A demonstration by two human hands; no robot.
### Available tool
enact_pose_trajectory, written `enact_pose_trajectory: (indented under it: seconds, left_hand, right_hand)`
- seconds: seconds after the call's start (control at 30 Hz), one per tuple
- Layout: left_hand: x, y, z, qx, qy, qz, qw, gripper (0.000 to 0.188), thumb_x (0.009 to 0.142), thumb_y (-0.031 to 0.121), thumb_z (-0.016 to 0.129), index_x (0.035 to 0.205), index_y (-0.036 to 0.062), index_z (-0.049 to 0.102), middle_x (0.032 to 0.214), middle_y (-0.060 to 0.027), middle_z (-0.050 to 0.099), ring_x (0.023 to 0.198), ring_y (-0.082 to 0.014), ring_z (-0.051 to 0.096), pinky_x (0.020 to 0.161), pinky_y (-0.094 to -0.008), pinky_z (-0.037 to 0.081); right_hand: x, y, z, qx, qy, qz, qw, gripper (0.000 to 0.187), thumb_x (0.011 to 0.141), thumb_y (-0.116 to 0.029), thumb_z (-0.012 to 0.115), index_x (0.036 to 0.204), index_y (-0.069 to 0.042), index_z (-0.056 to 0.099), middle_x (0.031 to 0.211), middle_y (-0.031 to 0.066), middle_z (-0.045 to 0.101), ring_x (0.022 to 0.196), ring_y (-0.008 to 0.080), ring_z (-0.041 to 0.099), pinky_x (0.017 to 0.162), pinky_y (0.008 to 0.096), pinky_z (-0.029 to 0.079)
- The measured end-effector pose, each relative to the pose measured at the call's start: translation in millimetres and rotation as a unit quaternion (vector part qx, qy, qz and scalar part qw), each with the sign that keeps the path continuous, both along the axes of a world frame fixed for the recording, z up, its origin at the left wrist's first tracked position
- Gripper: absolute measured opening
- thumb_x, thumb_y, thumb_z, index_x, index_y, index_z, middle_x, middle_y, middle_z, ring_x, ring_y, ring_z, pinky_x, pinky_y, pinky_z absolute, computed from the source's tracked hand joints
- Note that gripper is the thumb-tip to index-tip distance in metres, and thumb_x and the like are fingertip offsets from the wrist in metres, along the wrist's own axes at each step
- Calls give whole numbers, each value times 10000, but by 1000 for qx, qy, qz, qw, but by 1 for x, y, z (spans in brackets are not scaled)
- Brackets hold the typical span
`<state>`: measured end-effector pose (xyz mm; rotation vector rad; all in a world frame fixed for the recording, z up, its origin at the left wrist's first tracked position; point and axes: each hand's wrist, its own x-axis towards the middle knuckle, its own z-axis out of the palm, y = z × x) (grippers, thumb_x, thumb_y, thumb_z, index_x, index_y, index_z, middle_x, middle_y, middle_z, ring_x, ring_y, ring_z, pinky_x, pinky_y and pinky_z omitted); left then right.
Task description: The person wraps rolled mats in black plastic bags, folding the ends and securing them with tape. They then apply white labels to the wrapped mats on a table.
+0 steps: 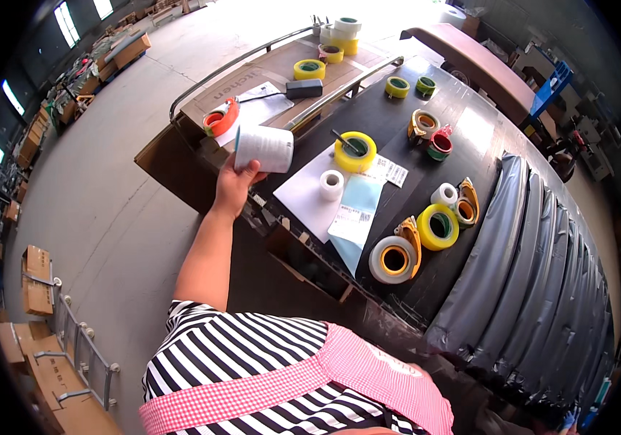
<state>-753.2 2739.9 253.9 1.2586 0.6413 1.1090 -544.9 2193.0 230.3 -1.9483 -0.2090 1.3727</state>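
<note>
My left hand (pixel 239 183) is closed around the lower left part of a wide white roll (pixel 265 148) with faint grey print, perhaps labels. It holds the roll up beside the left end of the black table. Just behind the roll, a red-orange tape dispenser (pixel 229 114) sits on a flat cardboard box. To the right of the roll, papers lie under a small white roll (pixel 331 185) and a yellow tape roll (pixel 355 151) with a black pen (pixel 344 141) across it. My right hand is out of view.
Tape dispensers (pixel 395 259) and more tape rolls (pixel 438 227) stand on the black table (pixel 390 116). Long black-wrapped bundles (pixel 528 261) lie along its right side. A metal-railed cart carries the cardboard box (pixel 213 90) and a black adapter (pixel 304 88). Cartons (pixel 60 377) are at lower left.
</note>
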Motion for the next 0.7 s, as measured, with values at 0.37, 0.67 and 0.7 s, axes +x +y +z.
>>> enact_pose_trajectory:
  seconds: [0.37,0.67,0.7]
  left_hand:
    - [38,-223,13,-69,-132,-404,903,489,883,63,724,1335,62,538,1183,-43,641,1104,-139,597,1007,-320,470]
    - [63,-276,12,-98,-74,-516,848,501,876,54,723,1338,73,530,1208,-43,630,1145,-161,579,1042,-359,453]
    - [66,-281,12,-99,-70,-527,841,504,875,51,724,1339,74,529,1204,-45,631,1142,-163,582,1041,-359,456]
  right_hand:
    - [23,99,95,446,0,62,893,247,939,-118,661,1147,8,617,1068,71,680,982,118,620,860,244,475]
    - [-18,59,94,431,-56,-90,896,236,897,-201,742,991,4,671,859,19,677,724,72,579,634,216,467]
    - [-19,52,92,423,-59,-96,899,249,900,-209,737,1000,7,666,864,25,677,726,79,582,637,224,471]
